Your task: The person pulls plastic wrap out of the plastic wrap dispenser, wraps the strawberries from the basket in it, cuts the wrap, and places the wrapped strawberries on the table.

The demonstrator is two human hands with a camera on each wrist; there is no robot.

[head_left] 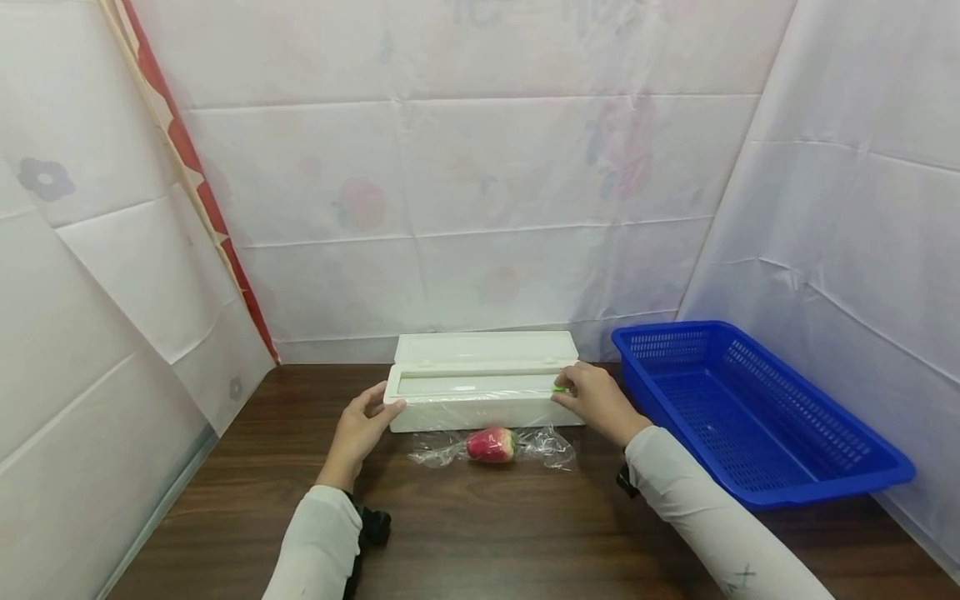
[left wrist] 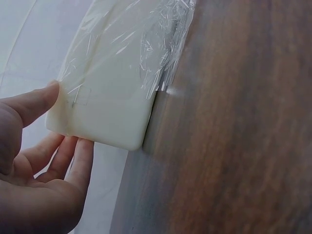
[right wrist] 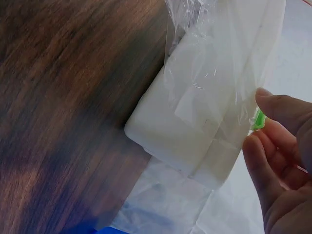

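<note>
A white cling film dispenser box (head_left: 487, 410) lies lengthwise before me with its lid (head_left: 486, 346) tilted up behind it. My left hand (head_left: 358, 423) grips its left end, thumb at the top edge and fingers against the end wall (left wrist: 97, 129). At the right end, my right hand (head_left: 600, 402) pinches a small green slide cutter (right wrist: 259, 120), mostly hidden by the fingers. Clear cling film (right wrist: 195, 58) drapes over the front of the box. Just in front lies a red, pale-ended fruit (head_left: 491, 445), wrapped in film with bunched ends spread to both sides.
A blue plastic basket (head_left: 765, 492) with slotted walls stands on the right, close to my right forearm. The brown wooden table (head_left: 480, 533) meets a white patterned sheet (head_left: 480, 275) behind the box. More sheeting hangs on both sides.
</note>
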